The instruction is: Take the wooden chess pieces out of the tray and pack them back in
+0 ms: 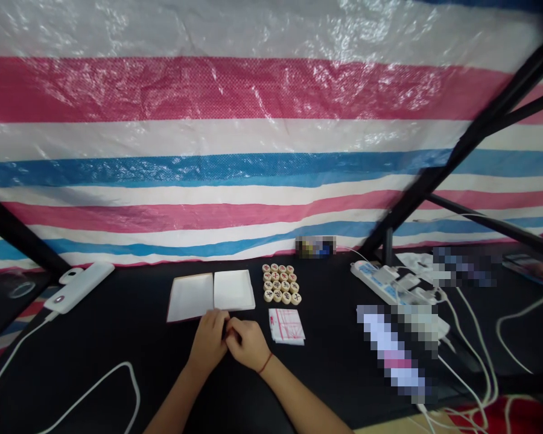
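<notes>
Xiangqi pieces (285,286) lie in a squarish grid at one o'clock from the nearer right hand (248,343), curled like the left hand (209,339), any hold impossible to tell.

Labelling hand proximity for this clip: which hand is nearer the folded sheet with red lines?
Right. The right hand is just left of the folded sheet, apart from it; the left hand is farther left, beyond the right hand, at the open box's near edge.
</notes>
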Demonstrator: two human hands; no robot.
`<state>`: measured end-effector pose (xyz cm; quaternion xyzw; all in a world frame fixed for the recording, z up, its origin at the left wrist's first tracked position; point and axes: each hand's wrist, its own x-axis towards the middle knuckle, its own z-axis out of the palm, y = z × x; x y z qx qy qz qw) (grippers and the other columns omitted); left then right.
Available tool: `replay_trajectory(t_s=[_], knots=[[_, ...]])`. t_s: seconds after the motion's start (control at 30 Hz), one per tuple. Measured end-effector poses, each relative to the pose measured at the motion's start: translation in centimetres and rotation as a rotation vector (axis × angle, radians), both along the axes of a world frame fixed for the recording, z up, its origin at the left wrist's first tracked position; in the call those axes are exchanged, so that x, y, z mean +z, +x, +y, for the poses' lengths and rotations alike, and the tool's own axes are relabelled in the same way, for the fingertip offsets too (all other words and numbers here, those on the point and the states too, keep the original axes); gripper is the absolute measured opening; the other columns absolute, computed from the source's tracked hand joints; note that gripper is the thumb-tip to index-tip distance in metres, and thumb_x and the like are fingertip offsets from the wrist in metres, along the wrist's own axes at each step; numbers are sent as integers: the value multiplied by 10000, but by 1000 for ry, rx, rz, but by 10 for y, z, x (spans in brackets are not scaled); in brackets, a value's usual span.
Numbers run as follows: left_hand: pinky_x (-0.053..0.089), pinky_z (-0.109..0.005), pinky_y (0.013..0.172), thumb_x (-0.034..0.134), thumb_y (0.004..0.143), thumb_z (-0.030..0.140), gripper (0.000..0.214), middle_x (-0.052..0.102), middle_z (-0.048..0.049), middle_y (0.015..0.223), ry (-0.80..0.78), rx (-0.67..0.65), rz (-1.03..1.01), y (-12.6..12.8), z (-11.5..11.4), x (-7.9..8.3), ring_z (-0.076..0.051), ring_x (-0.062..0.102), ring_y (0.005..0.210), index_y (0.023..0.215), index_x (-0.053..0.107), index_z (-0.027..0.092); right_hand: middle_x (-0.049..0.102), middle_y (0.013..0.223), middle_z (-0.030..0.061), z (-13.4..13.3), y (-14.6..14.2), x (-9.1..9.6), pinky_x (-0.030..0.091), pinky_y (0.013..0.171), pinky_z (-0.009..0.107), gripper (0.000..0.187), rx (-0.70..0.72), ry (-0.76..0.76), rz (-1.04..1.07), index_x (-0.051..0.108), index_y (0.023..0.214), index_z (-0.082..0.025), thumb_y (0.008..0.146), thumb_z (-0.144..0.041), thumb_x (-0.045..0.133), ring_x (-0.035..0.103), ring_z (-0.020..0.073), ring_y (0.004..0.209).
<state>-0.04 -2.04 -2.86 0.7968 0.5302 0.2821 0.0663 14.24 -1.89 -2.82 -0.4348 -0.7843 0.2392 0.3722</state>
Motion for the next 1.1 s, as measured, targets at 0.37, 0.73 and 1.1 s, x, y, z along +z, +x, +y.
replay_trajectory(t_s=[0.37,0.73,1.1], knots=[[452,-324,769,411,754,134,176,651,-54,870,-380,-63,-208,5,6,10,-211,603,841,839,539,218,614,633,-26,6,3,3,382,559,183,250,84,-163,174,651,747,-205,695,-71,447,511,101,530],[462,-332,799,433,724,104,232,670,-53,889,-336,-85,-180,5,7,10,-206,606,855,851,600,202,652,684,-12,8,3,2,446,657,198,242,73,-109,50,606,658,-198,701,-29,438,602,124,640],[468,-330,800,440,728,119,227,671,-52,879,-330,-76,-181,5,7,11,-202,612,844,854,611,200,644,671,-17,7,1,3,424,635,192,226,50,-114,23,589,650,-201,715,-45,440,590,121,624]])
